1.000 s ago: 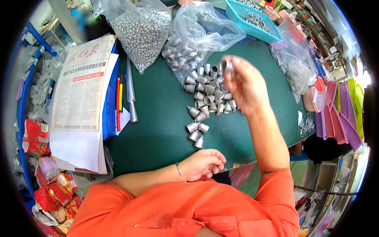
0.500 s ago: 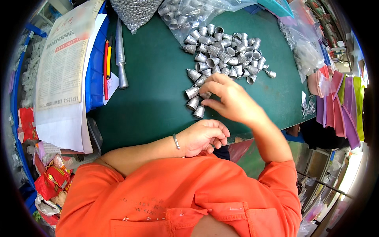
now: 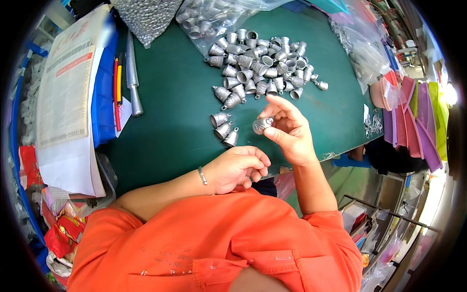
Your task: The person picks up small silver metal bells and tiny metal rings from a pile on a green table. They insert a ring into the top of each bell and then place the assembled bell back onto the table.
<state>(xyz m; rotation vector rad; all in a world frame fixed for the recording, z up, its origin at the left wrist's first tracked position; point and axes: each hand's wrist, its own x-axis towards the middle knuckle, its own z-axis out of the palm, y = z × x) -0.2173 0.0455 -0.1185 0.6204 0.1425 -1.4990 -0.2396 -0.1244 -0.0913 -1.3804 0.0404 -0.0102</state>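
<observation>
Between the thumb and fingers of my right hand (image 3: 291, 134) is a small silver-grey metal bell (image 3: 262, 125), raised over the green table with its embossed side showing. My left hand (image 3: 243, 170) rests at the table's near edge, palm inward. Its fingers are loosely curled with small gaps, and nothing shows in them. Three similar bells (image 3: 224, 130) lie in a short row to the left of the held one. Farther back spreads a heap of the same bells (image 3: 267, 65), many with a small loop on top.
Clear bags of bells (image 3: 204, 22) and small silvery pieces (image 3: 148, 19) sit at the far edge. On the left are a tapered metal rod (image 3: 131, 78), red and yellow pencils (image 3: 118, 87), a blue bin (image 3: 103, 97) and a newspaper (image 3: 65, 97). Coloured strips (image 3: 408, 117) hang at right.
My right hand has picked a bell out of the near row and drawn it away to the right, turning it up. My left hand stays at the edge. The whole view has shifted slightly.
</observation>
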